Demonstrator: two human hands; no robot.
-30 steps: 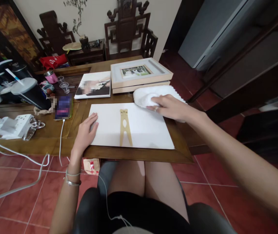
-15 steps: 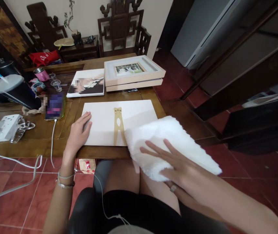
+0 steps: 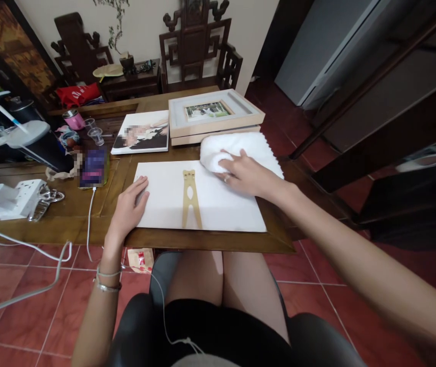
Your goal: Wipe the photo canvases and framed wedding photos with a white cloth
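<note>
A white panel (image 3: 164, 204) lies flat near the table's front edge. Fixed down its middle is a gold A-shaped stand piece (image 3: 191, 201) with two legs and an oval hole. My left hand (image 3: 130, 204) rests on the panel's left edge, fingers stretched out. At the panel's far right corner my right hand (image 3: 241, 172) presses on a fluffy white cloth (image 3: 248, 145), its fingers bunched into the pile. The cloth covers that corner and hangs past the table's right side.
Behind the panel lie two stacked pale wooden frames (image 3: 218, 125) and a photo print (image 3: 141, 131). To the left are a phone (image 3: 93, 167) on a cable, a power strip (image 3: 23, 199), a black tumbler (image 3: 52, 148) and a pink mug (image 3: 73, 120).
My right hand has moved the white cloth forward from above my lap and the near right corner to the far right corner. My left hand stays on the panel's left edge.
</note>
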